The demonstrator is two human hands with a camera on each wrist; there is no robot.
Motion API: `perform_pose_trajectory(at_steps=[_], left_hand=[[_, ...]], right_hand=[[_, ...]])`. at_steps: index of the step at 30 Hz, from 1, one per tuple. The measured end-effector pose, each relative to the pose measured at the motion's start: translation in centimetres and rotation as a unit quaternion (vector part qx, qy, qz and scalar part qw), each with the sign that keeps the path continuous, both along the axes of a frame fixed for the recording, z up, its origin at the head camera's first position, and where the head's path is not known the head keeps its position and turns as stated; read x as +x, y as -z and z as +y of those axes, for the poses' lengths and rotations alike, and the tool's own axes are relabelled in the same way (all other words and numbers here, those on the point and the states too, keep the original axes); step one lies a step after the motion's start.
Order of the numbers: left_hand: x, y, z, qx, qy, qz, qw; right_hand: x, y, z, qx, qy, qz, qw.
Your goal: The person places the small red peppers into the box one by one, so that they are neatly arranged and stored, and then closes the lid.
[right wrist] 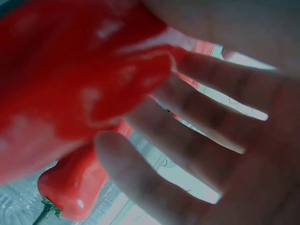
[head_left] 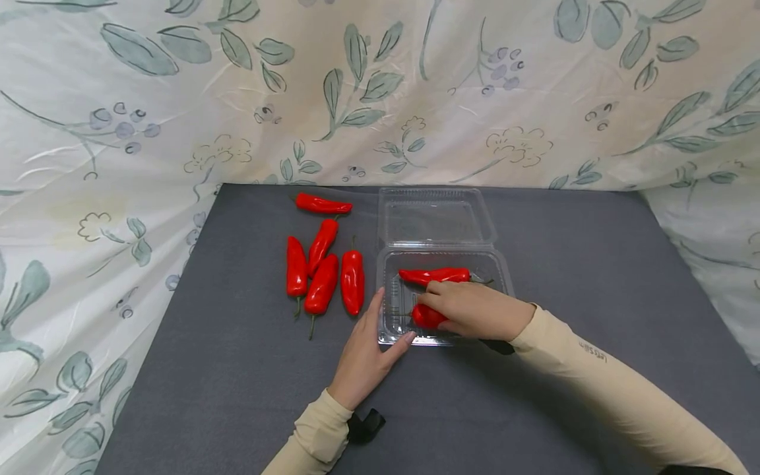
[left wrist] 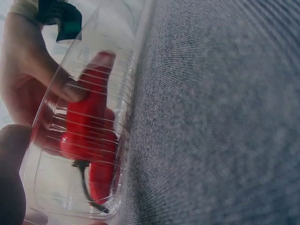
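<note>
My right hand [head_left: 475, 307] reaches into a clear plastic container [head_left: 387, 264] and holds a red pepper [head_left: 426, 316] between its thumb and fingers. That pepper lies low in the front part of the container, its stem to the left. Behind it, a second red pepper [head_left: 436, 275] rests along the container's back side; its body and green stem [right wrist: 46, 212] also show in the right wrist view. My left hand [head_left: 362, 359] touches the container's front left corner, fingers straight along the left side and thumb at the front edge.
Left of the container lie several red peppers [head_left: 323, 284] on the grey cloth [head_left: 208, 369], one farther back [head_left: 323, 204]. The container's hinged lid [head_left: 436, 218] is folded open towards the back. A leaf-patterned curtain [head_left: 415, 99] hangs behind the table.
</note>
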State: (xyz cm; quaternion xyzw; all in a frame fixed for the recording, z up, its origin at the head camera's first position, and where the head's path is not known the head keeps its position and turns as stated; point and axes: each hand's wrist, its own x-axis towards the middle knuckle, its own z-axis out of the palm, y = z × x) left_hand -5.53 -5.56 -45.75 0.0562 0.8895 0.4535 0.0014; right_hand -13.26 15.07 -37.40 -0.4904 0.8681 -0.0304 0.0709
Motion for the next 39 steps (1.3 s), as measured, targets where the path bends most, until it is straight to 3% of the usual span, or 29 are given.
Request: perform_pose_trajectory(at_steps=[8,27,32,39], left_hand=[[0.1,0.1,-0.1,0.001,-0.001,0.01,0.9999],[0.1,-0.1,-0.1,0.001,0.002,0.002,1.0],[0.1,-0.1,-0.1,0.0,0.004,0.002,1.0],[0.1,-0.1,-0.1,-0.002,0.0,0.0,1.0]], right_hand=[[0.0,0.2,-0.1,0.02,0.009,-0.031,0.9993],[-0.2,0.3,0.2,0.029,0.01,-0.015,0.9994],[-0.3,0.0,0.8,0.021,0.029,-0.037,0.9987],[-0.7,-1.9,2.8,-0.008,0.093,-0.049,0.9944]])
